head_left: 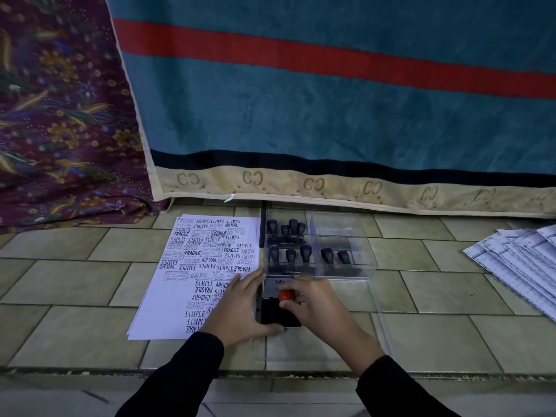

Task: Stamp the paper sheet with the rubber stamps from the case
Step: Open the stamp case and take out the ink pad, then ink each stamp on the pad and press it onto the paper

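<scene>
A white paper sheet (180, 284) lies on the tiled floor, covered with many black stamp prints such as SAMPLE, FRAGILE and AIR MAIL. To its right stands a clear plastic case (346, 266) holding several dark-handled rubber stamps (305, 252). In front of the case sits a black ink pad (275, 314). My right hand (313, 299) is closed on a stamp with a red knob (285, 295), held down over the pad. My left hand (240, 305) lies flat with fingers spread, touching the pad's left edge and covering the sheet's lower right corner.
A teal blanket with a red stripe (331, 100) hangs behind the case, beside a purple patterned cloth (60, 115). A fanned pile of printed sheets (517, 260) lies on the floor at the right. The case's clear lid (325, 335) lies open toward me.
</scene>
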The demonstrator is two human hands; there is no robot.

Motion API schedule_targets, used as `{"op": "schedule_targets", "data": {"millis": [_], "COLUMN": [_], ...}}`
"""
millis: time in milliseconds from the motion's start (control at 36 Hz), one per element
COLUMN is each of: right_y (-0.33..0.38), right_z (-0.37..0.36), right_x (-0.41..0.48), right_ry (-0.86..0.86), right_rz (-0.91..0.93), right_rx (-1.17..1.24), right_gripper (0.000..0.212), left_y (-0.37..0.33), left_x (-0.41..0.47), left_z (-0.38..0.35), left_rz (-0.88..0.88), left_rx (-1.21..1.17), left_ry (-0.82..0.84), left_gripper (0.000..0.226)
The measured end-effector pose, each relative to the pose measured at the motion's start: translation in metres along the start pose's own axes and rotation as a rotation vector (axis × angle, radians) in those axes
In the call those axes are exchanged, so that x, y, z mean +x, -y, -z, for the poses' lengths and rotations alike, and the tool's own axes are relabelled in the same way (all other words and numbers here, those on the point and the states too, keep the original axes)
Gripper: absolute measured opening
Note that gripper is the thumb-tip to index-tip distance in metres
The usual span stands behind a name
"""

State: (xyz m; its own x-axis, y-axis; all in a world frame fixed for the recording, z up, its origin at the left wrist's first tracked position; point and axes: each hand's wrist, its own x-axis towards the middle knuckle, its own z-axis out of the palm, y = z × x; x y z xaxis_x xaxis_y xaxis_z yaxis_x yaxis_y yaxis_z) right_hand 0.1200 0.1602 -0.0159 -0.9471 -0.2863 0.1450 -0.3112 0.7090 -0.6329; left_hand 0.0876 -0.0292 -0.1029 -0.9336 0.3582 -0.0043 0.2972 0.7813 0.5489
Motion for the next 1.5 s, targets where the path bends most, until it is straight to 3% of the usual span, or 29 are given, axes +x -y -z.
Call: {"op": "schedule_targets", "data": {"millis": [306,584,695,806,1000,1111,1306,1501], "right_y": [0.004,0.004,0.005,0.004,0.005,0.022,0.074,0.105], "right_z": [0.003,0.0,-0.001,-0.003,-0.001,-0.001,-0.043,-0.094], "right_x": [-0.005,-0.003,-0.004,-0.004,0.0,0.016,0.072,0.116], "right_ry": [0.018,0.027,0.009,0.008,0.047,0.04,0.052,0.151], "right_rz": [0.02,-0.125,-0.138,-0.124,-0.124,-0.075,0.104,0.163], "right_rx": [-0.039,0.032,0.019,-0.008,0.014,0.119,0.21,0.186], "right_gripper": [0.028,0.026,0.03,0.033,0.03,0.032,0.034,0.029], "left_y": [0.001,0.0,-0.003,-0.008,0.015,0.073,0.141,0.148], "left_x": [0.0,-0.001,-0.003,-0.008,-0.028,-0.041,-0.049,-0.049], "left_z": [0.0,0.001,0.007,0.022,0.071,0.094,0.097,0.092], "left_rz": [-0.013,0.002,0.04,0.037,0.062,0.223,0.401,0.443], "left_rx": [0.004,0.005,-0.157,-0.449,-0.532,-0.399,0.072,0.141], "left_ry": [0.012,0.039,0.063,-0.033,-0.437,-0.586,-0.464,-0.463], "left_gripper": [0.133,0.134,0.134,0.106,0.051,0.024,0.034,0.033]}}
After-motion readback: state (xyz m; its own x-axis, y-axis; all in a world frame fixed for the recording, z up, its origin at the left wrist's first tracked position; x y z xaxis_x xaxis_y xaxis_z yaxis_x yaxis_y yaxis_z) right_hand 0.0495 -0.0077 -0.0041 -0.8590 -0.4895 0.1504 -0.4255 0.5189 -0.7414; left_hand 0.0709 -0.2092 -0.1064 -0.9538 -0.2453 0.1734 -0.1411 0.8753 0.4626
